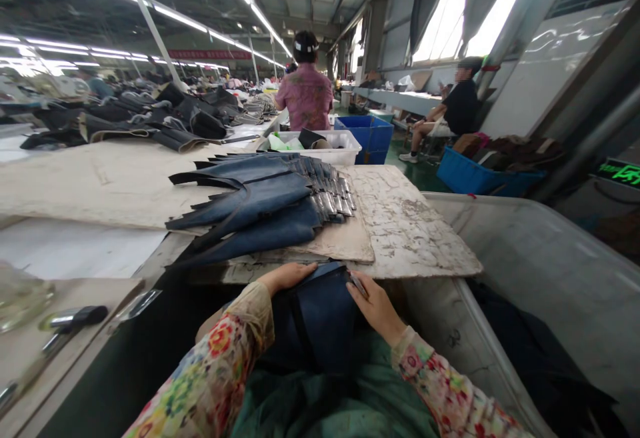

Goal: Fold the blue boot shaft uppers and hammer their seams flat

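Note:
Across my lap lies a dark blue leather piece (320, 321) with a black strip running down it, its top edge near the bench. My left hand (290, 277) grips its upper left edge, fingers partly hidden behind it. At the upper right edge is my right hand (374, 301), closed around a small silvery tool (358, 285) whose kind I cannot make out, and touching the leather. Just beyond both hands, a fanned stack of similar blue leather pieces (260, 201) rests on the bench board, with shiny silvery parts along its right end.
A worn pale board (410, 225) tops the bench. On the right stands a large grey-white bin (460, 331) with dark material inside. A hammer (75, 321) lies at left. Farther off are a white crate (345, 153), blue bins (373, 135) and two people (307, 95).

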A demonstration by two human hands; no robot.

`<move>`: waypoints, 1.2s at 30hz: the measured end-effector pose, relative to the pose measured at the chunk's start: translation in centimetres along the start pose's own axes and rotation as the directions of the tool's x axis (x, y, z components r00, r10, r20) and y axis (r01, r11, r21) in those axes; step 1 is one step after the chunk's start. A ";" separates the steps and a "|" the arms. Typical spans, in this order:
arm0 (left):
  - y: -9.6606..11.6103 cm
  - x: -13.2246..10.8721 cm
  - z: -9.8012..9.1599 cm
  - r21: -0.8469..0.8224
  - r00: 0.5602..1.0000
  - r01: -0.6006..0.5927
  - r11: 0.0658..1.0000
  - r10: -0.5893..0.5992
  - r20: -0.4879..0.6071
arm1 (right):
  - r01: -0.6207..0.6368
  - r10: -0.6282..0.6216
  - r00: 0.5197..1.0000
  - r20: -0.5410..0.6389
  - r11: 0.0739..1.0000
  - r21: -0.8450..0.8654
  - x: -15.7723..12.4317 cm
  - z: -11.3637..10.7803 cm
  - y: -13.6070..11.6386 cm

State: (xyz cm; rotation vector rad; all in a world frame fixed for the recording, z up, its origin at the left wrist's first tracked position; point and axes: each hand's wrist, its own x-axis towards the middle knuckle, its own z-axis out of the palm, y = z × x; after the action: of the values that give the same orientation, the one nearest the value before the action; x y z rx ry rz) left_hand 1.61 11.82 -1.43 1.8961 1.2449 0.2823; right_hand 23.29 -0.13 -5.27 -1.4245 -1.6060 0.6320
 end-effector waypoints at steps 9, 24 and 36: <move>1.4 -1.1 0.1 0.160 0.998 -0.038 0.986 0.045 -0.042 | 0.109 -0.099 0.988 0.121 0.991 -0.075 -3.4 -1.2 0.2; 4.2 -6.8 7.8 0.727 0.839 -0.286 0.625 0.529 -0.125 | 0.189 -0.185 0.982 0.044 0.970 -0.153 -3.9 -1.0 0.3; 6.5 -6.9 7.8 0.729 0.837 -0.112 0.675 0.459 -0.297 | 0.177 -0.171 0.984 0.046 0.967 -0.185 -4.1 -0.9 0.0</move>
State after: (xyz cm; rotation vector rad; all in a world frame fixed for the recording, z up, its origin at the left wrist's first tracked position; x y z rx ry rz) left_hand 7.06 0.88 0.08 2.8305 1.4754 0.5220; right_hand 23.91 -4.21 -5.92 -1.3935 -1.8307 0.4085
